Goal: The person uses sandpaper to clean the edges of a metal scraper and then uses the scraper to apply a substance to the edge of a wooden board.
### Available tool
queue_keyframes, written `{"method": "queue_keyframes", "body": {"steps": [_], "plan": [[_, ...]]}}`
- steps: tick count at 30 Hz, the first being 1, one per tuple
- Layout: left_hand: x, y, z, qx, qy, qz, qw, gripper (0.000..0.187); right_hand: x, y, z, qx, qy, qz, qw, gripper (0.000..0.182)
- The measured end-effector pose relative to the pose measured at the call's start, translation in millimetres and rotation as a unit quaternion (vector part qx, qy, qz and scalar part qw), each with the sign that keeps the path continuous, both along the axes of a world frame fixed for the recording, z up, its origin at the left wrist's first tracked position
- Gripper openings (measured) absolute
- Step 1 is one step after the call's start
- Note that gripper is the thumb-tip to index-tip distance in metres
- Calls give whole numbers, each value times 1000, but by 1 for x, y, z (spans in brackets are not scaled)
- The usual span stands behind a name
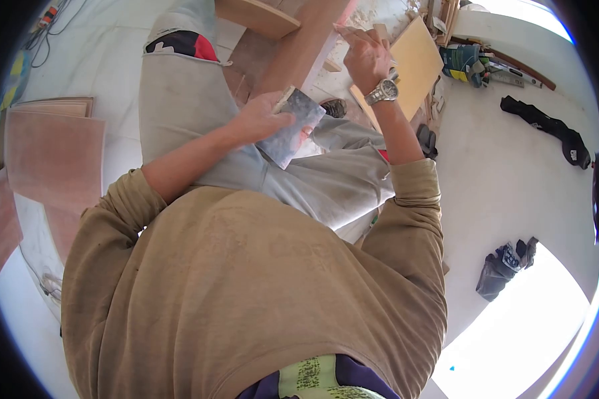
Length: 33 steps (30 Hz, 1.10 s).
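My left hand (pixel 263 120) is closed around a flat rectangular block (pixel 293 126) with a smooth, mottled grey face and a pale edge. The thumb lies over the face, and the block is tilted above my lap. A long reddish-brown wooden beam (pixel 293 56) runs away from me between my legs. My right hand (pixel 368 58), with a metal watch (pixel 384 91) on the wrist, is stretched forward at the beam's right edge. Its index finger is extended and seems to touch that edge; the other fingers are partly bent, with nothing plainly held.
A wooden board (pixel 263 14) juts across the beam. To the right lies a yellowish panel (pixel 416 60) among wood scraps. Reddish sheets (pixel 56 156) are stacked at left. Tools (pixel 506 72), a black garment (pixel 546 130) and a grey cloth bundle (pixel 502 269) lie on the right.
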<state>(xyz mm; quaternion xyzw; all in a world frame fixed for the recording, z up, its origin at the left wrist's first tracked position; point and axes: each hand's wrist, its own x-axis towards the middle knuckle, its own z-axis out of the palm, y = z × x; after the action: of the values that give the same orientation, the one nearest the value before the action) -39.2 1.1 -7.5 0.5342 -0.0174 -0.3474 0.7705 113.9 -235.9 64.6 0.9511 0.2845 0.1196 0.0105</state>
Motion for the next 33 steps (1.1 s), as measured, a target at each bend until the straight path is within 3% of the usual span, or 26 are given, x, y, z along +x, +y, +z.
{"method": "queue_keyframes", "body": {"steps": [2,6,12,20,27,30,33], "plan": [[1,1,14,40,6,9,999,35,-15,3,-2,2,1,2,1000,50],[1,3,12,3,3,12,1000,35,-20,2,2,20,17,14,1000,51],[0,2,5,-21,6,6,1000,35,13,1,5,-14,-63,-6,998,48],[2,3,10,17,-34,4,999,37,-22,13,14,-34,22,28,999,49],[2,3,13,20,6,-4,1000,36,35,-14,1,19,-30,-40,999,52],[3,4,8,28,-6,-2,1000,34,36,-17,-13,99,-33,-61,993,45],[2,1,6,19,-22,5,1000,35,32,-16,-31,151,-58,-30,986,54]]}}
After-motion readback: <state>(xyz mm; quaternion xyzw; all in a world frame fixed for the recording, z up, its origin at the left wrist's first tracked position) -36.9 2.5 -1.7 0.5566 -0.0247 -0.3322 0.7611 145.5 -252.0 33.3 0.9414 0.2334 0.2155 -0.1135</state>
